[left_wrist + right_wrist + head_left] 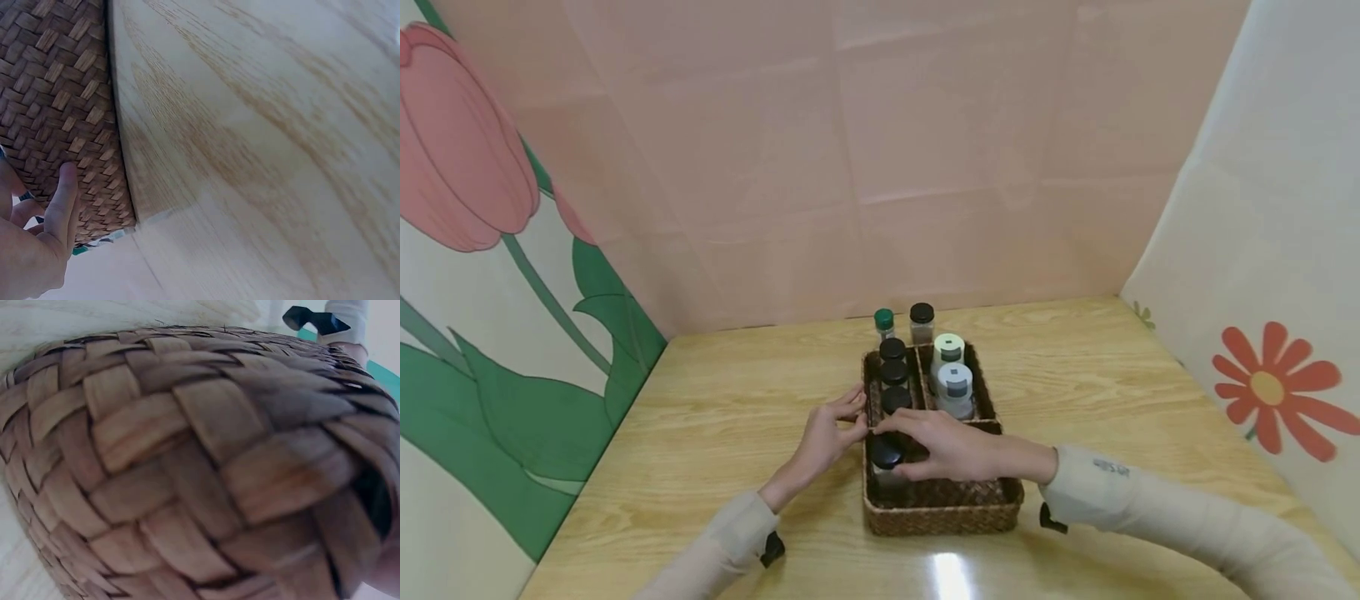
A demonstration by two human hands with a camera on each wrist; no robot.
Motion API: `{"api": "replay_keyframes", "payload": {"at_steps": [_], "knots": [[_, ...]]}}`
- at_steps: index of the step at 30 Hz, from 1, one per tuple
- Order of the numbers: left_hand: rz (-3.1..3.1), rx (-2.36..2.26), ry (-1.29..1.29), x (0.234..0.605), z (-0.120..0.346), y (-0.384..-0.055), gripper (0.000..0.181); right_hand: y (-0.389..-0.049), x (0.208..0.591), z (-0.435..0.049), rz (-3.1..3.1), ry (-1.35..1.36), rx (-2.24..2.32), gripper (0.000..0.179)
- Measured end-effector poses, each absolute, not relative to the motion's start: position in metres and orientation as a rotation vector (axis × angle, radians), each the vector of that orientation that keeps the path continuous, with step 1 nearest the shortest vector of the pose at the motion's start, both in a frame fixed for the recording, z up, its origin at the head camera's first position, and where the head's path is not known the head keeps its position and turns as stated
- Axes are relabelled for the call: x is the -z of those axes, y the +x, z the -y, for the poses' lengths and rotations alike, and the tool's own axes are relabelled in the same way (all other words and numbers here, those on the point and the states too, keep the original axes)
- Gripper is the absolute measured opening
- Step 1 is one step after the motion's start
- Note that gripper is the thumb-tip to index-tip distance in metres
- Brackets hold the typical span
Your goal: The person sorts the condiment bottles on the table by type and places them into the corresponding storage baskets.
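A brown woven basket [943, 523] with dividers stands on the wooden table. My left hand [823, 437] rests against its left side; in the left wrist view, a straight finger [61, 203] lies on the outer weave. Over the front compartment, my right hand [951, 446] has its thumb and fingers curled around a black-capped jar [887, 452]. Behind it, several black-capped jars [895, 400] stand in a row in the back left compartment. The back right compartment holds two white-topped containers [955, 383]. In the right wrist view, the basket wall [187, 469] hides the fingers.
Behind the basket stand a green-capped bottle [884, 321] and another black-capped jar [922, 321]. Bare wooden tabletop [737, 392] extends on both sides. A pink cloth [895, 167] hangs at the back, with flower-printed cloths at left and right.
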State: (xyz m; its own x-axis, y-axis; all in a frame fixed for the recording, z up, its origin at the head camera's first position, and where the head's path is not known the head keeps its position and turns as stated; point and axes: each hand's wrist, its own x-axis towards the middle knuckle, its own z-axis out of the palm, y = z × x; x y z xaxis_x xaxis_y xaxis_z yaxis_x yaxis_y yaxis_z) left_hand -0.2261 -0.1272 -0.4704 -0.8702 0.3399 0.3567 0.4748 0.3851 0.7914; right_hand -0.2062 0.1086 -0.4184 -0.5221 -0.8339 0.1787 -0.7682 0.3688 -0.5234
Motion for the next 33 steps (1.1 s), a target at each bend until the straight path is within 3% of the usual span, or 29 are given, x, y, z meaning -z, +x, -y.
{"api": "replay_keyframes", "payload": {"at_steps": [33], "knots": [[2.496,1.475,-0.721,0.469,0.126,-0.225,0.032,-0.209,0.417,-0.127,-2.426,-1.441,0.915,0.054]]}}
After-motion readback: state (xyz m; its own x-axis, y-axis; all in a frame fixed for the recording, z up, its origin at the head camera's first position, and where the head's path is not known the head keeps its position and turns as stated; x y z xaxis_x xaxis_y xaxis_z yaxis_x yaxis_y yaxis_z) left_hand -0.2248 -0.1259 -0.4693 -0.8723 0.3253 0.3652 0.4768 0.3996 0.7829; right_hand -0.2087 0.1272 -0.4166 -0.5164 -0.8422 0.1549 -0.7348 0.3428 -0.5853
